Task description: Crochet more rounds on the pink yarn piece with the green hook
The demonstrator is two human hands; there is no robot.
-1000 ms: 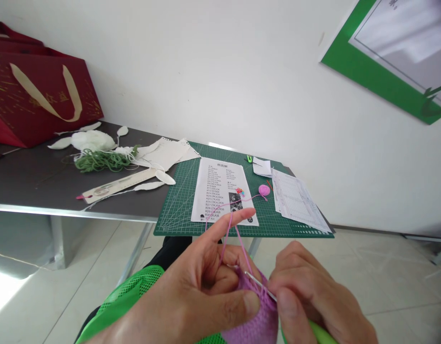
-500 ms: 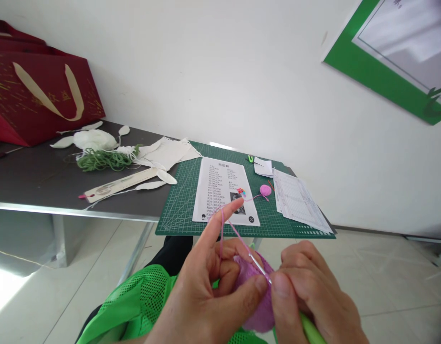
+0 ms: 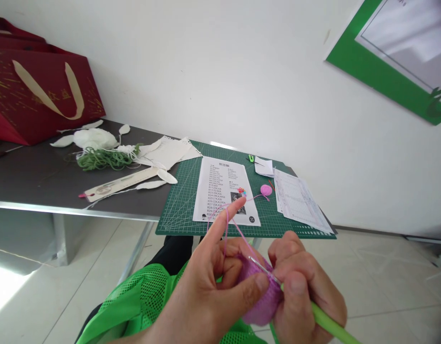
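A purple crocheted piece [image 3: 258, 291] sits between my two hands, low in the picture above my lap. My left hand [image 3: 209, 286] pinches it with thumb and middle fingers, the forefinger raised with pink yarn [image 3: 225, 229] looped over it. My right hand [image 3: 302, 291] is closed round a crochet hook [image 3: 328, 325] with a green handle; its metal tip [image 3: 256, 263] pokes into the piece. The yarn runs up to a small pink ball [image 3: 266, 189] on the green cutting mat [image 3: 177, 205].
A printed pattern sheet [image 3: 224, 191] and a second printed sheet [image 3: 299, 198] lie on the mat. On the dark table [image 3: 34, 177] are green yarn [image 3: 102, 160], white stuffing [image 3: 93, 138], a ruler [image 3: 120, 184] and a red gift bag [image 3: 37, 100]. Green mesh cloth [image 3: 141, 301] covers my lap.
My right hand has turned and drawn the hook back to the right, showing more of the green handle. The left forefinger stays raised with the yarn over it.
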